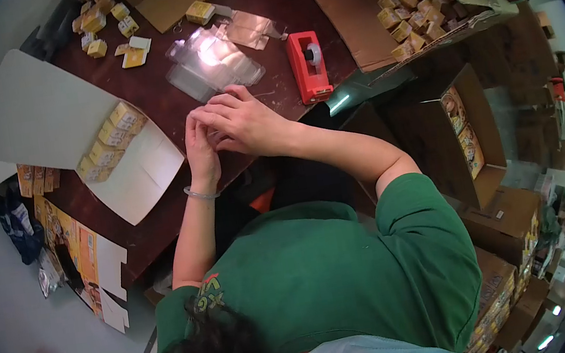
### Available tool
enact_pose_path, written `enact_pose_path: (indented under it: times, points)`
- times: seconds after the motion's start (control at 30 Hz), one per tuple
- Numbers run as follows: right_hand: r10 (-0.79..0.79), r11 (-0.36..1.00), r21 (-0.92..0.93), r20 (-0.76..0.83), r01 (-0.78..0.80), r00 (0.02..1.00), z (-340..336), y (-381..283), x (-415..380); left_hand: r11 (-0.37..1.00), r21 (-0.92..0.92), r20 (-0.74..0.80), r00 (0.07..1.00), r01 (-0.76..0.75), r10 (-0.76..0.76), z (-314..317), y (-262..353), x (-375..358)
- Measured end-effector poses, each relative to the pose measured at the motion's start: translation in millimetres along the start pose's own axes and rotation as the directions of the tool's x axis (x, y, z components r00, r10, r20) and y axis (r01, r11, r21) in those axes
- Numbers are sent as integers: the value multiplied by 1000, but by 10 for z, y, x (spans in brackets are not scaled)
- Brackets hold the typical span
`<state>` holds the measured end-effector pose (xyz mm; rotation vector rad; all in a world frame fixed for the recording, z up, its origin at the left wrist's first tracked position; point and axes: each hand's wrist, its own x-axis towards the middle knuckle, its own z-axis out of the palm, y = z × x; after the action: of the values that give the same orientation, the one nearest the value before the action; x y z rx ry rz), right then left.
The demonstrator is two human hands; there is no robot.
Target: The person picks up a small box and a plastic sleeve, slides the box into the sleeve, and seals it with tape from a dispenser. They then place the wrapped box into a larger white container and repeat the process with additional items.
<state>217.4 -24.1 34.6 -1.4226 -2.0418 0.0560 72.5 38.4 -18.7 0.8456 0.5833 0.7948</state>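
From here I see the person in a green T-shirt leaning at the near edge of a dark red-brown counter (271, 6). The left hand (201, 151), with a pale bracelet at its wrist, meets the right hand (250, 122) at the fingers, which are bent and close together; I can't tell whether anything is pinched between them. Just beyond them lies clear, shiny plastic packaging (199, 55), the thing nearest the fingers.

There's plenty crowding that spot. A red tape dispenser (299, 67) stands to the right, by the near edge. On the left, toward the near left corner, a white cardboard box (32, 116) gapes open, a row of small yellow boxes (110, 138) inside it. Behind the plastic sits a single yellow-and-white carton (199, 12), and more loose yellow cartons (94, 19) scatter toward the far left. A big brown cardboard box (324, 3), heaped with small yellowish boxes (411, 13), takes up the right end. Off the left edge, I notice a yellow printed cardboard sheet (85, 249).
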Motion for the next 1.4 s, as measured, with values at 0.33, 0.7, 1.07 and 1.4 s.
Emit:
enact_pose_path:
  times: [0.33, 0.7, 1.07, 1.4]
  points:
    - [773, 603, 64, -295, -796, 562, -721, 3457, 247, 894, 399, 15, 976, -206, 218, -233, -394, 164]
    - [750, 465, -78, -496, -882, 439, -1049, 5589, 379, 844, 510, -33, 976, -168, 215, -191, -370, 138]
    - [604, 728, 297, -703, -618, 374, -1094, 5550, 474, 777, 574, 35, 956, -258, 291, -233, -382, 170]
    - [338, 401, 871, 147, -284, 929, -1204, 1097, 121, 969, -231, -85, 990, 87, -109, -254, -166, 207]
